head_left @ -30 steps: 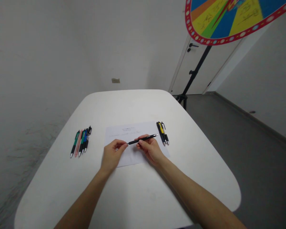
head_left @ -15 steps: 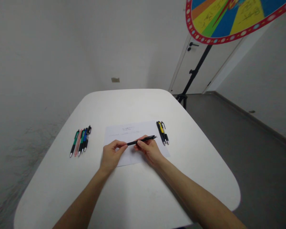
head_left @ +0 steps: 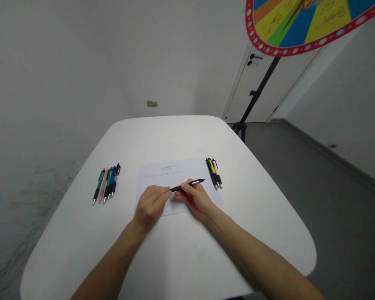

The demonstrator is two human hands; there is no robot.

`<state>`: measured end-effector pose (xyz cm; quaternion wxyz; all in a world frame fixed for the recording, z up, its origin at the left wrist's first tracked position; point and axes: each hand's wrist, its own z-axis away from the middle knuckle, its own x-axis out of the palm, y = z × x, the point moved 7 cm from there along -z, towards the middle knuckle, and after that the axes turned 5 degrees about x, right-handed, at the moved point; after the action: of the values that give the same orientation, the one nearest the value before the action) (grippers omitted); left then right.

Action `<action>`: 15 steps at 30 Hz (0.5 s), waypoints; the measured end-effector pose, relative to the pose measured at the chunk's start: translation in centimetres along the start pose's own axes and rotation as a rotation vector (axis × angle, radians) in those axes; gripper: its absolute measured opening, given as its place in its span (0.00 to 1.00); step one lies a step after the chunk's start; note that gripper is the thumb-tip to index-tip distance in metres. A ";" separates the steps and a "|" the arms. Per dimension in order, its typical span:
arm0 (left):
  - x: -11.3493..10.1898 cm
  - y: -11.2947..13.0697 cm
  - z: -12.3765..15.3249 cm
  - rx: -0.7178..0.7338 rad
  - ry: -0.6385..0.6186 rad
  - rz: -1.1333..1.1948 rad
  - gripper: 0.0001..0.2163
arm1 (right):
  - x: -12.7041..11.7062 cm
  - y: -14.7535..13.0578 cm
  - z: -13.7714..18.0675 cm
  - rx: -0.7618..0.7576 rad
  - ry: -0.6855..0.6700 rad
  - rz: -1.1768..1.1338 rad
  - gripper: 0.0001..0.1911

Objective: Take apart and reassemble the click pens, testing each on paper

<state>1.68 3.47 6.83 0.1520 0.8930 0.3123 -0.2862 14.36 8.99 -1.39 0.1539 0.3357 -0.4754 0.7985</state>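
I see both hands gripping the pen (head_left: pixel 197 182): left hand (head_left: pixel 150 205) pinching its end, right hand (head_left: pixel 195 199) around the barrel, paper (head_left: pixel 175 168) beneath them; I judge any next move needs steady counter-grip

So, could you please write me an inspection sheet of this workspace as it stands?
Surface: white rounded table, with a sheet of paper lying flat near its middle.
Job's things: black pen, held low over the paper and roughly level between both hands.
Clutter: row of pens in several colours left of the paper; second group of pens at its right edge.
Grippers: left hand pinches the pen's left end; right hand grips its barrel.
Cables: nothing seen.
Surroundings: plain white walls, a coloured prize wheel on a black stand, a white door and grey floor.
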 end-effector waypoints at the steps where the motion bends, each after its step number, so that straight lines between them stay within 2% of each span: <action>1: -0.1 0.0 0.0 -0.012 0.030 0.002 0.08 | 0.1 0.1 0.0 0.007 -0.003 -0.013 0.19; 5: 0.1 -0.5 0.0 -0.098 0.097 0.027 0.06 | 0.3 0.2 0.1 0.015 -0.019 -0.048 0.17; 10: 0.5 -0.8 0.2 -0.173 0.098 0.029 0.08 | 0.4 0.1 0.1 0.022 -0.032 -0.042 0.16; 13: 0.7 -2.0 0.8 -0.335 0.066 0.065 0.16 | 0.5 -0.2 0.1 0.002 -0.039 -0.047 0.17; 15: 1.0 -2.8 1.3 -0.455 0.019 0.120 0.15 | 0.5 -0.4 0.1 -0.020 -0.033 -0.049 0.17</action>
<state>-0.04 5.46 4.96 0.3633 0.8552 0.3167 -0.1905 14.30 9.03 -0.77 0.1689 0.3589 -0.4776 0.7840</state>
